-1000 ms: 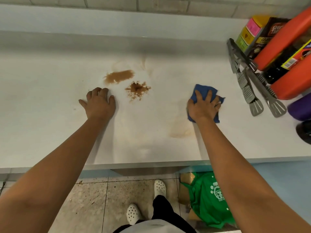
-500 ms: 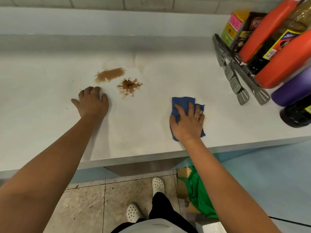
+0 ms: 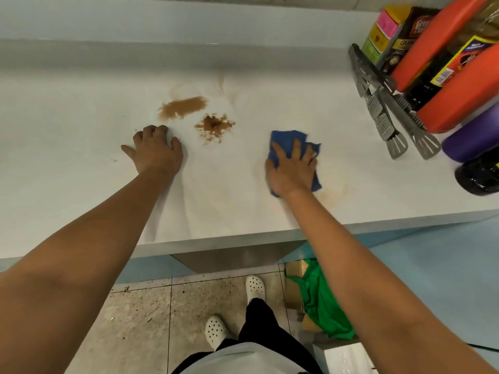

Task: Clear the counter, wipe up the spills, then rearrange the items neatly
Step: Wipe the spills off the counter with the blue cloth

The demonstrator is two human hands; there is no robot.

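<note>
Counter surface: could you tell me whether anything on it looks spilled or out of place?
Yes. Two brown spills sit unwiped mid-counter: a wet smear and, to its right, a grainy powder patch. A faint tan stain marks the counter beside the blue cloth under the right hand.

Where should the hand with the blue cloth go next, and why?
Probably slide the right hand, which presses the blue cloth flat on the counter, left and a little away toward the brown powder spill. That spill and the wet brown smear beside it lie unwiped, and the powder is nearer the cloth. The left hand rests beside them.
</note>
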